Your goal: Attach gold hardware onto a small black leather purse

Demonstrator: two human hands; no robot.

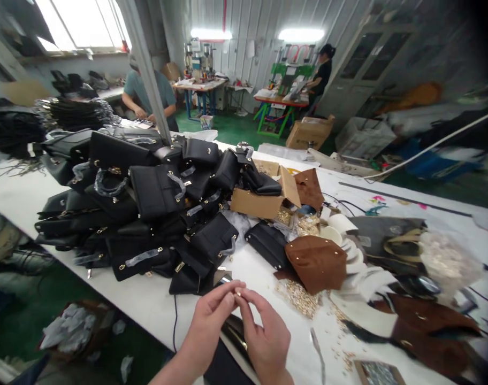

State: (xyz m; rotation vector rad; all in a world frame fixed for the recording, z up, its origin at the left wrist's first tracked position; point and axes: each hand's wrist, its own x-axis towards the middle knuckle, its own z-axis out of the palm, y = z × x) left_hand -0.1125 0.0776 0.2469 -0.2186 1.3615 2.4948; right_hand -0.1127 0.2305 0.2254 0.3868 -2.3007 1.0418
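Note:
My left hand and my right hand meet at their fingertips over the near edge of the table. Between the pinched fingertips is a tiny gold metal piece, too small for its exact kind to show. Below my hands lies a black bag, partly hidden by them, with a gold-coloured strip along its opening. Just right of my fingers is a loose heap of small gold metal fittings. A thin metal hand tool lies on the white tabletop right of my right hand.
Black handbags are piled high on the left. Brown bag pieces, white curved pieces and an open cardboard box lie right of them. A small box of metal parts sits at the front. Two people work farther back.

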